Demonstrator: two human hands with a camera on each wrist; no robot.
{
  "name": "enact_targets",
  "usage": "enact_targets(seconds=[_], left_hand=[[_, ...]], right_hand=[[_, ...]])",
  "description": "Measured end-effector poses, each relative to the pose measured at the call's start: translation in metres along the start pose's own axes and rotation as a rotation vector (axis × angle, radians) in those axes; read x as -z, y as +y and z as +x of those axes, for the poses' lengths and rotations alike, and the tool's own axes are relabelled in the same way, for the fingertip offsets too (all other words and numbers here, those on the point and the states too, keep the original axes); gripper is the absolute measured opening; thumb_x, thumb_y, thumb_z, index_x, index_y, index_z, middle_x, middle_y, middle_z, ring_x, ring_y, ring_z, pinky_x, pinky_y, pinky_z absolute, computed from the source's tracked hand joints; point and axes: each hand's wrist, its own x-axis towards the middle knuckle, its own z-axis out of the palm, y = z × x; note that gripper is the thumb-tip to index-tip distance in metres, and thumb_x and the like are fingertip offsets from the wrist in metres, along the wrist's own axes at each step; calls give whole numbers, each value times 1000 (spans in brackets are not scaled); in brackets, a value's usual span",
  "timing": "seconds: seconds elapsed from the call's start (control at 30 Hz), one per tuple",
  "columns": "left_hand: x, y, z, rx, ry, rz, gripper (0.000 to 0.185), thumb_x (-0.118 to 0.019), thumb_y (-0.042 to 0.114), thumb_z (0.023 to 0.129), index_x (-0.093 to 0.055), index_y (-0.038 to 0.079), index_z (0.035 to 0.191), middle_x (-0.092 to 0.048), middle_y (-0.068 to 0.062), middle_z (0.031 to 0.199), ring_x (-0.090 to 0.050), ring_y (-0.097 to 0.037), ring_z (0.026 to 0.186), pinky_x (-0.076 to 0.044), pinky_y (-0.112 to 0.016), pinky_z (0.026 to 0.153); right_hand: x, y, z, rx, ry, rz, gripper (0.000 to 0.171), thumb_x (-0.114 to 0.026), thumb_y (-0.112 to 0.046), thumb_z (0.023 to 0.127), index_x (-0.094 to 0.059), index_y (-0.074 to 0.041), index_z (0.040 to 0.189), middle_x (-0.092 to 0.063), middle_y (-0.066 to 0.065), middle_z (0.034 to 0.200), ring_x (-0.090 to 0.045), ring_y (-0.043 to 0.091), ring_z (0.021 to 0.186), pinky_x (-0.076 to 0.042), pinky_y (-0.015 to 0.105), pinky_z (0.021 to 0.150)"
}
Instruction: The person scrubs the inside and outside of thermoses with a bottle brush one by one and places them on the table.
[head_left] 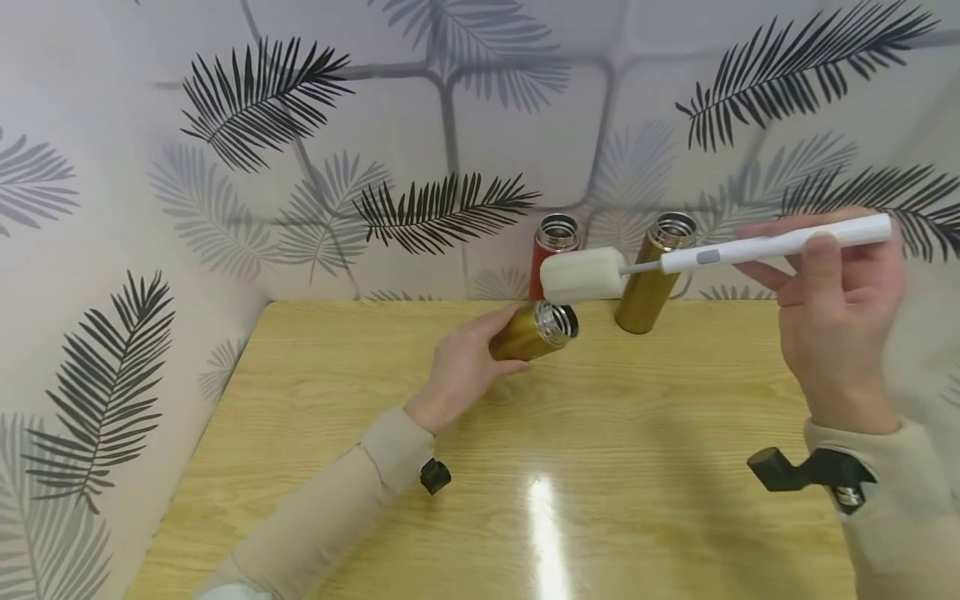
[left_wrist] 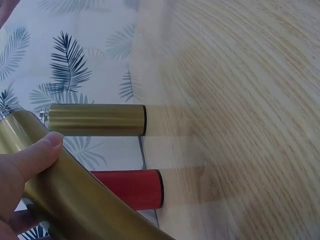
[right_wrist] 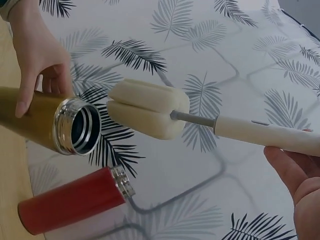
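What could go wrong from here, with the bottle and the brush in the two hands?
The sponge head looks nearly as wide as the mouth of the tilted gold bottle, so it may catch there. That bottle looks smooth and could slip in the left hand if the brush, held in the right hand, pushes hard. The red bottle and the upright gold bottle stand nearby and might be knocked over.

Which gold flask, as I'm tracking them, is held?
The tilted gold flask in the left hand; the other gold flask stands upright, right of the red flask.
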Motion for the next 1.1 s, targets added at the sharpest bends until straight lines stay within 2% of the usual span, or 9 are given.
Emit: enact_targets(seconds=[0.1, 0.2, 0.37, 0.53, 0.67, 0.83, 0.93, 1.1], left_hand=[[0, 3, 1, -10, -12, -8, 85, -92, 30, 80, -52, 17, 154, -60, -5, 149, -59, -28, 134, -48, -47, 111], [0, 5, 2, -15, -17, -8, 85, -92, 28, 80, -52, 18, 155, -59, -5, 149, -59, -28, 134, -50, -49, 108], [1, 5, 1, -28, -11, 4, 86, -93, 27, 78, -53, 21, 154, -61, -3, 148, -62, -27, 131, -54, -50, 102], [3, 3, -2, -63, 13, -10, 86, -94, 22, 76, -55, 18, 152, -63, -5, 145, -63, -28, 129, -53, -48, 104], [2, 2, -7, -36, 14, -13, 79, -95, 22, 76, -57, 16, 146, -69, -8, 136, -67, -28, 121, -56, -49, 99], [0, 2, -9, -30, 27, -46, 69, -94, 23, 77, -59, 12, 136, -72, -11, 128, -69, -29, 114, -56, -49, 96], [1, 2, -8, -44, 40, -73, 70, -93, 21, 78, -59, 10, 138, -70, -11, 131, -67, -30, 117, -54, -48, 101], [2, 1, -5, -5, 55, -116, 75, -93, 22, 78, -58, 8, 143, -67, -11, 137, -64, -30, 125, -50, -47, 107]], right_hand=[[-4, 6, -2, -30, -50, 52, 17, -51, 8, 104, -44, 16, 118, -63, 33, 109, -71, 45, 102, -59, 50, 91], [-5, 12, -4, -47, -80, 30, 13, -46, 10, 105, -45, 15, 117, -63, 32, 109, -71, 44, 103, -59, 49, 91], [-3, 17, -3, -29, -60, -104, 13, -49, 7, 105, -47, 11, 117, -63, 31, 108, -71, 41, 102, -59, 47, 90], [0, 19, -3, -49, -52, -253, 10, -49, 6, 105, -50, 6, 115, -64, 27, 107, -72, 36, 102, -61, 41, 89], [4, 21, -6, -71, -71, -319, 11, -50, 6, 105, -50, 3, 116, -66, 23, 108, -73, 32, 104, -61, 36, 88], [9, 21, -6, -63, -87, -343, 15, -49, 6, 105, -47, 4, 120, -66, 21, 111, -73, 30, 105, -60, 33, 88], [12, 19, -5, -61, -91, -343, 16, -49, 7, 105, -48, 4, 121, -66, 21, 111, -73, 30, 106, -60, 33, 88], [16, 17, -6, -70, -105, -328, 17, -49, 8, 105, -47, 6, 122, -66, 19, 110, -73, 29, 105, -61, 32, 87]])
